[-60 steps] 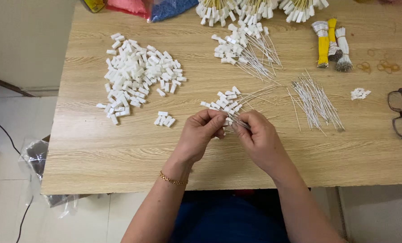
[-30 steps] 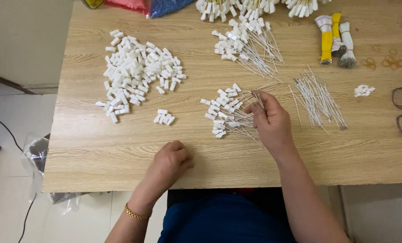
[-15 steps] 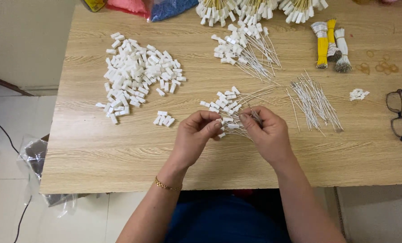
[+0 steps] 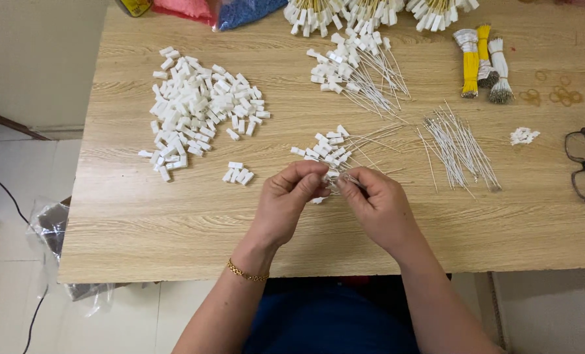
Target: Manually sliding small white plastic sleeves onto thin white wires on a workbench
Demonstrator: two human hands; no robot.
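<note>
Wooden surface, pale floor at left. Left hand and right hand meet near front edge, fingertips pinched together on small white connector with thin wire. Just behind: small pile of wired connectors. Loose white wires toward right edge, glasses beyond. Big heap of white housings toward left edge.

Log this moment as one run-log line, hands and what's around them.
left hand: pinching white connector | right hand: pinching thin wire at it | nearby: wired connectors, loose wires | surface: wooden table
</note>
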